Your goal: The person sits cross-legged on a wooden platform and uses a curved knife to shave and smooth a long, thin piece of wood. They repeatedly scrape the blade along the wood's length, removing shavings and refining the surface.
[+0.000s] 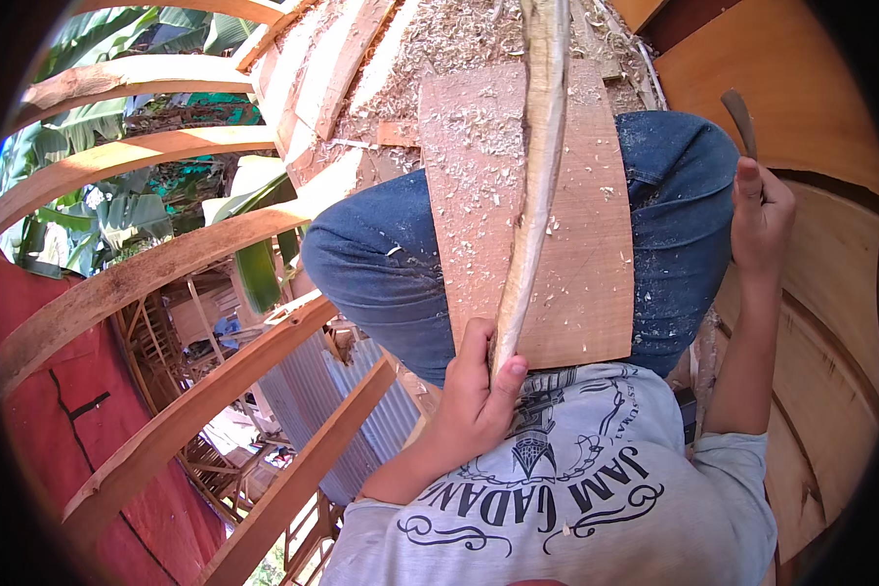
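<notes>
My left hand (482, 402) is closed round the near end of a long, pale wooden pole (542, 166). Its shaved surface has darker streaks along one edge. The pole runs away from me over a flat wooden board (586, 244) lying across my lap, and its far end passes out of the picture. Raised at the right beside my knee, my right hand (764, 215) is closed on a curved dark tool (738, 119). Only the tool's upper part sticks out above the fist; whether that is blade or handle I cannot make out.
Wood shavings (410, 73) cover the floor ahead and dot the board. Open curved wooden slats (146, 146) line the left side, with banana leaves (88, 127) and corrugated metal sheets (332, 400) beyond. Curved wooden panels (820, 264) rise close at my right.
</notes>
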A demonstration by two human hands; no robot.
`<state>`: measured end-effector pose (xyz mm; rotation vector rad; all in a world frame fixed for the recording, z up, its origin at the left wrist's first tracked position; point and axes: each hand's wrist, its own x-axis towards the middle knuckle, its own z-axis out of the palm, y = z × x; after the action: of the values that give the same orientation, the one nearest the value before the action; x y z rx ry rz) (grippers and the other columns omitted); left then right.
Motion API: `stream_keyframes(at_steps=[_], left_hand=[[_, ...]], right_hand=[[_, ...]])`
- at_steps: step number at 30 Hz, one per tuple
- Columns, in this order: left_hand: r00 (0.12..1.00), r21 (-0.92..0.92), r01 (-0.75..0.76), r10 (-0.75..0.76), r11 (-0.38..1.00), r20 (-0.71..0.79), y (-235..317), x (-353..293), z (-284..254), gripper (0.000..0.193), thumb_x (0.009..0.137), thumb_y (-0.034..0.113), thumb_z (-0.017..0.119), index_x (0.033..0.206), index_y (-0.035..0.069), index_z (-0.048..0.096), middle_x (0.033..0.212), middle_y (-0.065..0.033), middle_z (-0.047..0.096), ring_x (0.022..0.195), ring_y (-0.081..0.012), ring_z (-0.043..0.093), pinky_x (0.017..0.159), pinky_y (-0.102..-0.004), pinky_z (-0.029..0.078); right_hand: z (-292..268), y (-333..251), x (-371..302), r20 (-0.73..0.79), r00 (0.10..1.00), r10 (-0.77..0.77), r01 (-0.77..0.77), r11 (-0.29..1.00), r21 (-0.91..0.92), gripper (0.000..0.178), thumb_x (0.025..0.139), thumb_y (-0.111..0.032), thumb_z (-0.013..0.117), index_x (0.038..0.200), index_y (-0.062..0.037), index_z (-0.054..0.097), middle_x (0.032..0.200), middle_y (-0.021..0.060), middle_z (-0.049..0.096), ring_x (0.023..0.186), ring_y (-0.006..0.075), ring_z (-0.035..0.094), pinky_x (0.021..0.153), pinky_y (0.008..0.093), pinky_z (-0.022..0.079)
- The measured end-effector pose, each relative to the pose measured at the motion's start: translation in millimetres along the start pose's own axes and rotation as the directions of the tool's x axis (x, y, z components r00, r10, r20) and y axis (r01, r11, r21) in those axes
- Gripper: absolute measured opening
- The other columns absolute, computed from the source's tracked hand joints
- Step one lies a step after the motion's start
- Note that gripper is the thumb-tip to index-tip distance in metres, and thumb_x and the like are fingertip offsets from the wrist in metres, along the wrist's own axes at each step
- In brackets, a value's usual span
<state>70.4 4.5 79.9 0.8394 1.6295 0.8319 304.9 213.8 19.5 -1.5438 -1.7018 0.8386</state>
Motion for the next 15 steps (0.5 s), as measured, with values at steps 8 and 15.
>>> stream_keyframes(at_steps=[8,15], left_hand=[[0.996,-0.259,0.009,0.014,0.966,0.088,0.4,18.8,-4.6,0.042,0.097,0.043,0.040,0.097,0.001,0.042,0.066,-0.0008,0.039,0.049,-0.0031,0.035,0.035,-0.0160,0.026],[0.998,-0.092,-0.059,0.059,0.994,-0.005,3.7,14.5,3.7,0.041,0.097,0.042,0.041,0.101,0.001,0.042,0.069,-0.0013,0.042,0.049,-0.0033,0.035,0.039,-0.0163,0.027]], right_hand=[[34.8,-41.8,-48.7,0.290,0.944,-0.156,0.120,0.983,0.138,0.051,0.083,-0.048,0.065,0.071,0.0014,0.059,0.052,0.0101,0.043,0.045,0.0185,0.045,0.044,0.0308,0.035],[48.0,-67.9,-55.0,0.372,0.852,-0.367,0.386,0.922,0.026,0.052,0.076,-0.046,0.072,0.060,-0.0016,0.050,0.051,0.0120,0.048,0.045,0.0296,0.052,0.042,0.0338,0.038]])
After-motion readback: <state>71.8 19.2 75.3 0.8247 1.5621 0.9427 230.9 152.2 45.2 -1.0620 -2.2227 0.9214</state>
